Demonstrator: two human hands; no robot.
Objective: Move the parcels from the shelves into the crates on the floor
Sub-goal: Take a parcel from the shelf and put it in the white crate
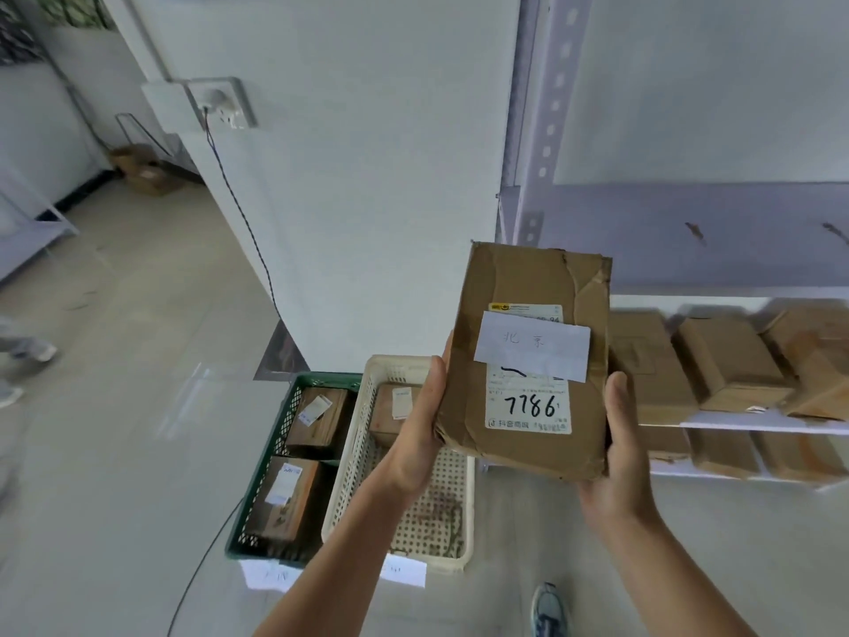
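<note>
I hold a crumpled brown cardboard parcel (519,287) in front of me, its white label marked 7786 and a paper slip taped across it. My left hand (420,429) grips its left edge and my right hand (620,448) cups its lower right corner. Below the parcel, on the floor, a white crate (367,457) holds one small parcel (390,411). Beside it on the left, a green crate (257,489) holds two brown parcels (287,494). Several more brown parcels (730,360) lie on the shelves (753,425) at the right.
A white pillar (349,186) with a socket and a dangling black cable (239,204) rises behind the crates. The cable runs along the floor left of the green crate. Paper slips (404,572) lie before the crates. My shoe (549,609) shows at the bottom. Another person's feet (27,351) stand far left.
</note>
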